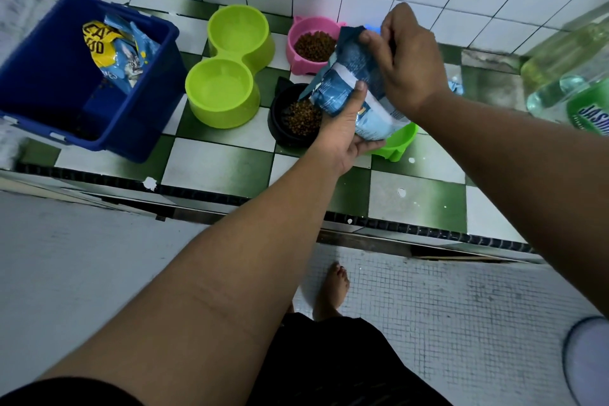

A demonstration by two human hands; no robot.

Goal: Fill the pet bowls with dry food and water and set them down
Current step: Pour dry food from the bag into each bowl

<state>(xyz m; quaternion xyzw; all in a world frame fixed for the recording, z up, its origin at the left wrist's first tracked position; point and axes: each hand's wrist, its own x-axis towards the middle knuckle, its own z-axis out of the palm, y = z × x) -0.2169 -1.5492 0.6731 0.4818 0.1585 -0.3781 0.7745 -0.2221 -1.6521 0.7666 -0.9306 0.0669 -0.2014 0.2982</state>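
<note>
Kibble is the stage in hand, judging from the head view, the only one given. The left hand [342,132] cups the blue food bag [349,76] from beneath, thumb pressed on its face, while the right hand [405,63] pinches the bag's upper end. Both hands are closed on it, and it is held tilted with its mouth over the black bowl [274,112]. That bowl holds a mound of brown kibble and stands on the checkered floor [214,161]. The pink bowl [293,33] behind it is also filled with kibble. The lime double bowl [224,115] to the left shows no kibble in either basin; whether there is water in them I cannot tell, though the near basin has a faint sheen. A bright green bowl [400,142] is mostly hidden under the bag, so its contents are unknown. A blue bin [43,76] at far left holds another cat food bag [115,49], and a clear bottle [553,89] stands at the right edge. By this reckoning, two bowls have dry food and already sit on the floor. The water, and perhaps the green bowl, seem to be what is left.
</note>
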